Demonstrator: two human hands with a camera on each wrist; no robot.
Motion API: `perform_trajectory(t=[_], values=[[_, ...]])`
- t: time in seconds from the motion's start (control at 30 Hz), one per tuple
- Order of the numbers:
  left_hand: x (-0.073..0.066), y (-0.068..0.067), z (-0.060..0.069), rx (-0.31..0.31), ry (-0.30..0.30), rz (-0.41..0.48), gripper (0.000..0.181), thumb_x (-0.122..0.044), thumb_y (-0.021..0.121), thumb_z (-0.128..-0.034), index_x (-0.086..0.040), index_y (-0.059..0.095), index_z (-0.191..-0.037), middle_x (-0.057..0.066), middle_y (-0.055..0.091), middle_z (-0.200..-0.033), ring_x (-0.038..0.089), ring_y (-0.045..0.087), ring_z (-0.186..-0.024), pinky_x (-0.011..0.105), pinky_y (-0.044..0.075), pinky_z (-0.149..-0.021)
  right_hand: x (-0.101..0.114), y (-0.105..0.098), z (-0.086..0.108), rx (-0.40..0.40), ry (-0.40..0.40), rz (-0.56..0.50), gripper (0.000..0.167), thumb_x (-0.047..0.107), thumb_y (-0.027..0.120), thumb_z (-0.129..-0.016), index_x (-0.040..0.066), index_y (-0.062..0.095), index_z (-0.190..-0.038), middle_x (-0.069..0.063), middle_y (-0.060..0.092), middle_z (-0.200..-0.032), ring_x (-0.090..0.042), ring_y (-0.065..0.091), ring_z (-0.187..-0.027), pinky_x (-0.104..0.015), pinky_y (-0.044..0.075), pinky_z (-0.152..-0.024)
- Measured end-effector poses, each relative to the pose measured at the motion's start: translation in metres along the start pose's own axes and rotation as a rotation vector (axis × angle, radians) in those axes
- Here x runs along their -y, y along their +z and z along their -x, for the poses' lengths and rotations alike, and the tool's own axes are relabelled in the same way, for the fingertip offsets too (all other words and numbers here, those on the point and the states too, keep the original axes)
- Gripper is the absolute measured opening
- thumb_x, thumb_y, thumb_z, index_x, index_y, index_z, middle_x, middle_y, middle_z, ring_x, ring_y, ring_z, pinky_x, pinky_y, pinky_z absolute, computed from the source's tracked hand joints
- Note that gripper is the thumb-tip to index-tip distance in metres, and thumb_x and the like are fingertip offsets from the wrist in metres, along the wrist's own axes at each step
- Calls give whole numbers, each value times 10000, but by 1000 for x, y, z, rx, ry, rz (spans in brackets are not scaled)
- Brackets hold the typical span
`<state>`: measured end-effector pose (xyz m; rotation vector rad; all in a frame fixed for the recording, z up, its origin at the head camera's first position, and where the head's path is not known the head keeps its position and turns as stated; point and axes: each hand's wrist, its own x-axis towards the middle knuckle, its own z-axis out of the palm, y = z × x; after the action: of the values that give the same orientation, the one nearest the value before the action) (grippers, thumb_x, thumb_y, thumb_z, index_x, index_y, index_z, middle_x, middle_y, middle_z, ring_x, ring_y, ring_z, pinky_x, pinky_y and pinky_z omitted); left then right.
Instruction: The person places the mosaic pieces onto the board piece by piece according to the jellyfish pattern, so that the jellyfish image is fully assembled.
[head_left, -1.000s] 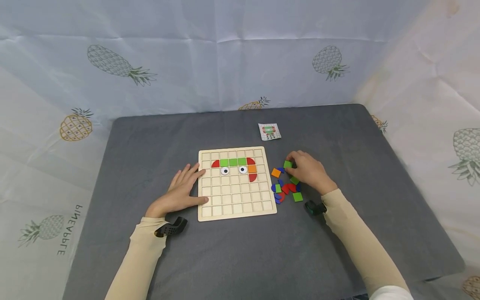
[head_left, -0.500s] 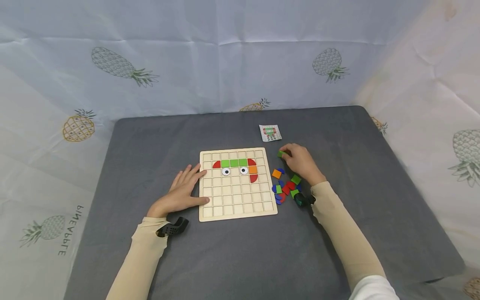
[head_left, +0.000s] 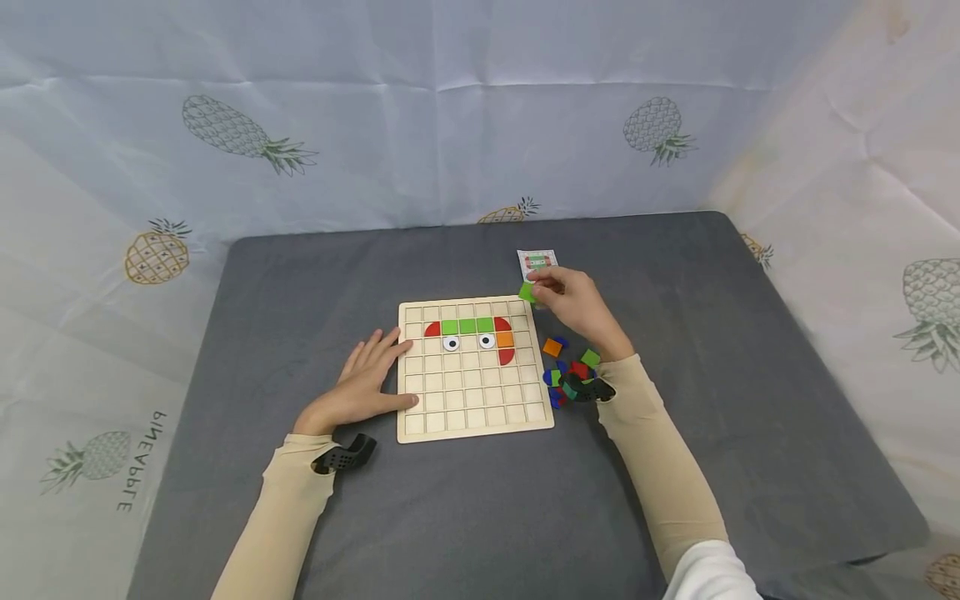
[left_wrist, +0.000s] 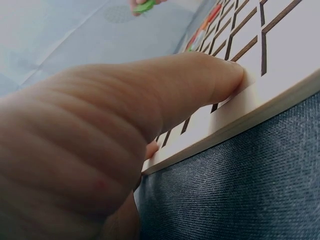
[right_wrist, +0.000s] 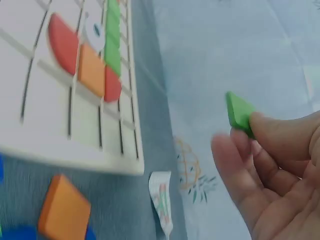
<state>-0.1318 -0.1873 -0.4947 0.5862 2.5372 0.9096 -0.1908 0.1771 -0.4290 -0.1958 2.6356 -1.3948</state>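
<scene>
My right hand (head_left: 573, 302) pinches a green square tile (right_wrist: 240, 112) between thumb and fingers, in the air by the far right corner of the wooden grid board (head_left: 465, 400). My left hand (head_left: 356, 390) lies at the board's left edge, fingers spread, with the thumb (left_wrist: 215, 75) resting on its rim. On the board, a row of green tiles (head_left: 467, 326) runs between two red quarter-round pieces. Two eye discs (head_left: 450, 342) sit below that row. An orange tile (head_left: 505, 338) and another red piece (head_left: 507, 357) stand at the right.
Beyond the board lies a small picture card (head_left: 537, 260), partly covered by my right hand. Loose red, blue and green pieces lie right of the board, some hidden under the wrist camera (head_left: 588, 389). Among them is an orange tile (head_left: 552, 347).
Holding the green tile, my right hand has moved left and away from the loose pieces, to the board's far right corner. The left hand has stayed in place.
</scene>
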Motion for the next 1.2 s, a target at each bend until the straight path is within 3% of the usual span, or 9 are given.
perform_trajectory(t=[0.1,0.27,0.53,0.73,1.0,1.2], values=[[0,0,-1,3,-2,-1,927,-445,738,-879,-177,250,-1620,77,46,-1730,342,-80,-1596,562,-67,-1267,6,6,-1,38,20,-62,313,134,572,-1041,12,627,-1323,-220,670,-1208,-370,700,-1036,-514,572,-970],[0,1,-4,6,9,2,920,-456,730,-891,-173,247,-1621,93,48,-1728,350,-85,-1594,570,-71,-1264,10,14,-1,64,3,-66,225,181,636,-1012,50,687,-1187,-201,709,-1096,-369,691,-978,-501,581,-921],[0,0,-2,3,9,-6,926,-444,738,-885,-159,251,-1618,99,40,-1728,363,-78,-1592,578,-69,-1261,10,29,-3,147,-70,19,148,187,642,-1008,79,698,-1092,-97,680,-1011,-261,608,-877,-314,496,-726],[0,0,-2,7,7,-11,934,-437,747,-882,-171,242,-1622,76,28,-1731,346,-84,-1595,569,-75,-1264,8,36,-3,222,-55,115,144,212,636,-1011,103,707,-1074,-66,709,-992,-208,638,-887,-311,529,-764],[-1,1,-2,2,2,-4,929,-428,743,-884,-166,243,-1621,79,28,-1730,345,-85,-1595,570,-75,-1264,7,44,-3,410,-91,208,104,186,639,-1002,113,712,-1000,-60,740,-901,-177,630,-737,-286,483,-685],[-2,0,-1,0,-4,-12,922,-415,746,-879,-165,253,-1617,81,39,-1730,348,-76,-1595,571,-68,-1264,6,49,-3,428,-82,265,100,203,644,-995,140,712,-958,-36,702,-826,-140,556,-665,-274,442,-617]])
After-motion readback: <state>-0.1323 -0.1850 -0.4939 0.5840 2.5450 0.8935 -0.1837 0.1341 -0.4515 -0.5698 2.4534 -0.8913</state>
